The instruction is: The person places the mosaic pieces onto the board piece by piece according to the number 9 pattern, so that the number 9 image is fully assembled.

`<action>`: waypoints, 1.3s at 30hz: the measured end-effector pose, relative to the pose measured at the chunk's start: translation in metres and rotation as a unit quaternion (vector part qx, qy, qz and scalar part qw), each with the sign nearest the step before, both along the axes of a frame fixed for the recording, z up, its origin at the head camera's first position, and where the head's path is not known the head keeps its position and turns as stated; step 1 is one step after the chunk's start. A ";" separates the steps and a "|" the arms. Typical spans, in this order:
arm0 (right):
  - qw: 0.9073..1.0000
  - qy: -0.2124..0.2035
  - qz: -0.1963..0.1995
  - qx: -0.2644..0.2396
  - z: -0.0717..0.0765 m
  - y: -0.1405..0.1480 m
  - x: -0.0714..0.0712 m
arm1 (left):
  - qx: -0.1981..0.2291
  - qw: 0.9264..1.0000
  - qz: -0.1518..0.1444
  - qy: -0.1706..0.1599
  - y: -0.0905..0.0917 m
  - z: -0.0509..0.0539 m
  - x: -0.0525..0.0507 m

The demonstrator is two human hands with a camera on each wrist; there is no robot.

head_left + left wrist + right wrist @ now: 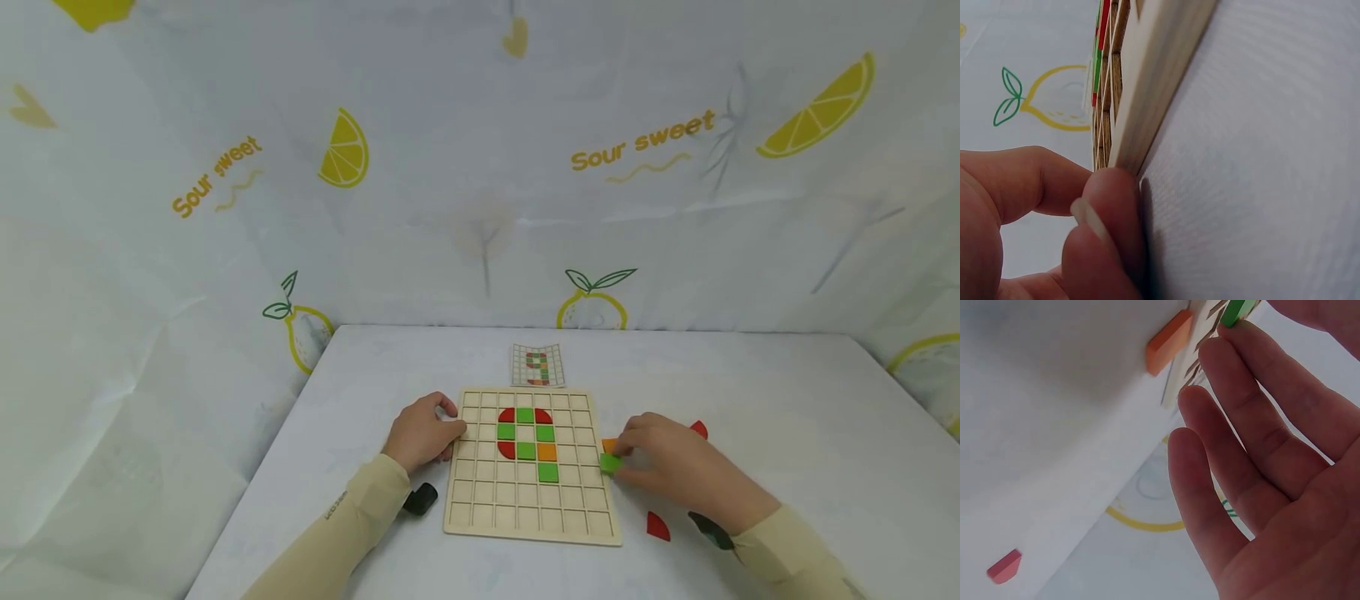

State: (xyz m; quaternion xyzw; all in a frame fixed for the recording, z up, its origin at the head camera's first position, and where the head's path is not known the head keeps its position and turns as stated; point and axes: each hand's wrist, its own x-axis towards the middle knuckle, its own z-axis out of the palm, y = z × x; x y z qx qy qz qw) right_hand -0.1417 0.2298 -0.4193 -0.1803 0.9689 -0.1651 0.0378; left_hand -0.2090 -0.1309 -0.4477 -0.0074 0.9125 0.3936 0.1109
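A wooden grid board lies flat on the table, bearing red, green and orange tiles in a shape like a 9. At its left edge, my left hand holds the rim with curled fingers; the left wrist view shows fingertips against the board's side. My right hand pinches a green square tile by the board's right edge. Just beyond that tile is an orange tile, partly behind the fingers. In the right wrist view, the other right fingers are loosely extended.
Behind the board stands a pattern card with a similar coloured shape. Red quarter-round tiles lie to the right, one partly hidden behind the right hand. A dark green piece sits near the right sleeve, and a black object beside the left forearm.
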 end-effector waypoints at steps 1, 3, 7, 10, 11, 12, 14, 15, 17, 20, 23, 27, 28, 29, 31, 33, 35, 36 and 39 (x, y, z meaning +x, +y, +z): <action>1.000 -0.001 0.004 0.002 0.001 -0.003 -0.001 | -0.001 1.000 0.000 0.000 0.000 0.000 0.000; 1.000 -0.004 0.007 0.006 0.003 -0.011 -0.002 | -0.001 1.000 0.001 0.001 0.000 -0.001 0.000; 1.000 -0.009 0.011 0.014 0.006 -0.024 -0.002 | -0.002 1.000 0.002 0.000 0.000 -0.002 -0.001; 1.000 -0.004 0.018 0.016 0.006 -0.032 -0.002 | 0.001 1.000 0.003 -0.002 0.000 -0.002 -0.002; 1.000 0.000 0.023 0.017 0.005 -0.035 -0.002 | 0.002 1.000 0.004 -0.004 0.001 -0.002 -0.002; 0.999 0.003 0.027 0.017 0.005 -0.038 -0.002 | 0.003 1.000 0.004 -0.005 0.001 -0.002 -0.002; 0.999 0.012 0.041 0.014 0.003 -0.044 -0.002 | 0.006 1.000 0.004 -0.006 0.001 -0.002 -0.002; 0.999 0.016 0.048 0.011 0.002 -0.047 -0.002 | 0.007 1.000 0.004 -0.006 0.001 -0.002 -0.002; 0.998 0.022 0.063 0.010 0.000 -0.053 -0.002 | 0.006 1.000 0.002 -0.006 0.001 -0.002 -0.003; 0.996 0.027 0.082 0.005 -0.002 -0.060 -0.001 | 0.002 1.000 0.002 -0.002 0.000 -0.003 -0.003; 0.995 0.024 0.093 0.009 -0.003 -0.066 0.000 | -0.001 1.000 0.001 0.000 0.000 -0.004 -0.003; 0.994 0.017 0.103 0.012 -0.002 -0.071 0.003 | 0.000 1.000 0.000 -0.001 0.000 -0.003 -0.004; 0.994 0.019 0.106 0.012 -0.002 -0.071 0.004 | 0.001 1.000 0.000 -0.002 0.000 -0.003 -0.004; 0.994 0.020 0.109 0.013 -0.002 -0.072 0.005 | 0.002 1.000 0.000 -0.002 0.000 -0.003 -0.004; 0.993 0.025 0.115 0.014 -0.002 -0.073 0.006 | 0.004 1.000 0.000 -0.003 0.000 -0.003 -0.004; 0.992 0.032 0.121 0.016 -0.002 -0.074 0.008 | 0.004 1.000 0.001 -0.002 0.000 -0.003 -0.004; 0.991 0.040 0.125 0.018 -0.003 -0.074 0.009 | 0.002 1.000 0.001 -0.001 0.000 -0.002 -0.004; 0.991 0.043 0.125 0.018 -0.003 -0.074 0.009 | 0.001 1.000 0.001 0.000 0.000 -0.002 -0.004; 0.990 0.047 0.128 0.021 -0.004 -0.074 0.009 | -0.001 1.000 0.001 0.000 0.000 -0.002 -0.003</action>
